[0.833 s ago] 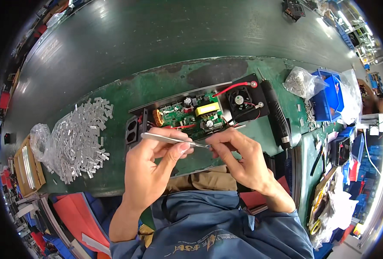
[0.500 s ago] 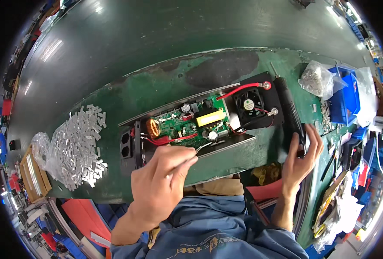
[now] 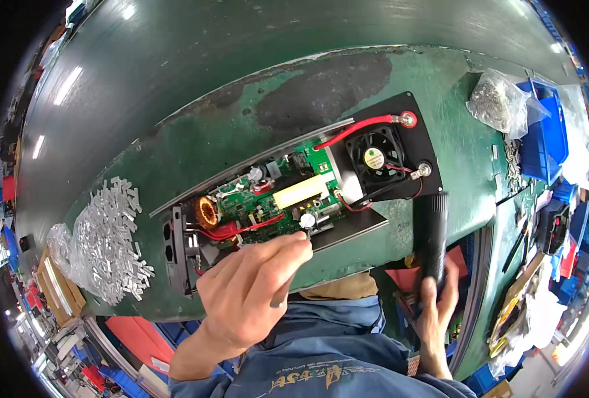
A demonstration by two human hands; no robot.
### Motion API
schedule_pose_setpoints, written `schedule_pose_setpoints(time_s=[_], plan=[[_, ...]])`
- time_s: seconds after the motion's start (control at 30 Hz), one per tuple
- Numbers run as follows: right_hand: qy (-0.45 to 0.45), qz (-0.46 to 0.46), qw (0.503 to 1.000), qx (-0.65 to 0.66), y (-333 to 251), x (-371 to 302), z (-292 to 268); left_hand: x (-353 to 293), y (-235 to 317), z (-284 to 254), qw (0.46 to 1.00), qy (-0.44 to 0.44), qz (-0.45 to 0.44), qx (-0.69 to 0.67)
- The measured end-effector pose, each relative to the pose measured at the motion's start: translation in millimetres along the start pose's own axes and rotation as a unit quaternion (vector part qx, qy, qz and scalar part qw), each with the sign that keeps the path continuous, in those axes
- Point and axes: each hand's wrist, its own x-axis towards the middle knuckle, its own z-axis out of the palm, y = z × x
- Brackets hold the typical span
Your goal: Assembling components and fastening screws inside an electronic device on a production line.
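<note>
An opened power unit with a green circuit board (image 3: 241,209) lies across the bench, its fan (image 3: 375,156) and black end plate (image 3: 407,119) at the right. A copper coil (image 3: 206,212), a yellow-wrapped transformer (image 3: 301,192) and red wires (image 3: 357,131) show on it. My left hand (image 3: 251,285) is closed in a pinch at the unit's near edge. What its fingertips hold is hidden; a bit of metal shows under the palm. My right hand (image 3: 440,298) grips the lower end of a black electric screwdriver (image 3: 432,232), just right of and nearer than the end plate.
A heap of small silvery metal pieces (image 3: 108,239) spills from a clear bag at the left. At the right stand a bag of small parts (image 3: 497,103) and a blue bin (image 3: 540,142). A cardboard box (image 3: 59,282) sits at the bench's left edge.
My right hand has taken hold of the screwdriver and drawn it toward me off the bench. The unit has tilted slightly and shifted left. My left hand stays pinched at its near edge.
</note>
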Motion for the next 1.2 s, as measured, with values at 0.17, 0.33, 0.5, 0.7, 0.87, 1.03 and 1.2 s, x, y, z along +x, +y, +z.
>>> schedule_pose_setpoints(time_s=[0.17, 0.33, 0.5, 0.7, 0.87, 1.03, 1.2], plan=[[-0.232, 0.158, 0.946, 0.164, 35, -43, 5, 3, 2, -1, 0.999, -0.022, -0.012, -0.026], [-0.303, 0.04, 0.951, -0.038, 37, -57, 24, 1, 2, -1, 0.998, -0.018, -0.037, -0.054], [-0.336, -0.016, 0.941, 0.045, 52, -51, 25, 2, 3, 0, 0.998, 0.005, -0.04, -0.047], [-0.336, -0.011, 0.941, 0.031, 48, -49, 26, 2, 2, 3, 0.998, -0.001, -0.037, -0.042], [-0.337, 0.002, 0.941, 0.026, 34, -49, 26, 2, 4, -1, 0.998, -0.005, -0.043, -0.043], [-0.36, 0.059, 0.925, 0.103, 33, -47, 27, 3, -1, -2, 0.998, -0.01, -0.031, -0.058], [-0.363, 0.085, 0.916, 0.149, 37, -46, 29, 3, 0, -3, 0.998, -0.012, -0.03, -0.052]])
